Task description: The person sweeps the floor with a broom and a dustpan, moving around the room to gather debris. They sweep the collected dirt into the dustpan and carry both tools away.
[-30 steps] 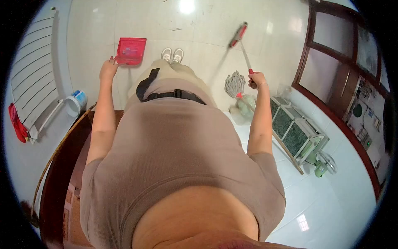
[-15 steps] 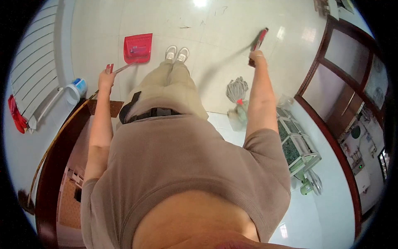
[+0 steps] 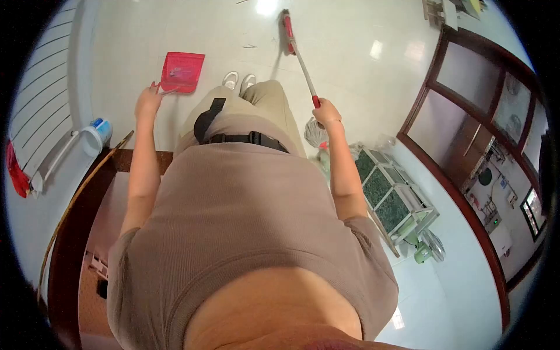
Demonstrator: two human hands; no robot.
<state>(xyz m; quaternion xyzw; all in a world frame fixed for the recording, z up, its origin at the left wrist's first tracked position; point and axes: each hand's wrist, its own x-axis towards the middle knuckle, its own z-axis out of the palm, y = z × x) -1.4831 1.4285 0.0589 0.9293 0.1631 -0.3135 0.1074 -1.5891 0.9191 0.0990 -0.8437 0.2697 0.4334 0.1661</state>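
Broom point(image 3: 296, 51) has swung inward, right fingers point(image 3: 322, 107) hiding part of its grip point(image 3: 316, 101).

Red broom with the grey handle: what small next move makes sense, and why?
The right hand should probably draw the broom toward the square red dustpan in the left hand, since thin dark scraps lie on the pale glossy floor between broom and dustpan.

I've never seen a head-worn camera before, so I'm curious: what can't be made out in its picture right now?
All in the head view:
Broom: part of its handle is covered by the right grip.
Mop: part of its stick is hidden behind the right forearm.
Dustpan: its contents are too blurred to identify.
Thin dark bits on the floor: too small to name.
White slatted panel: cut off by the picture's dark rim.
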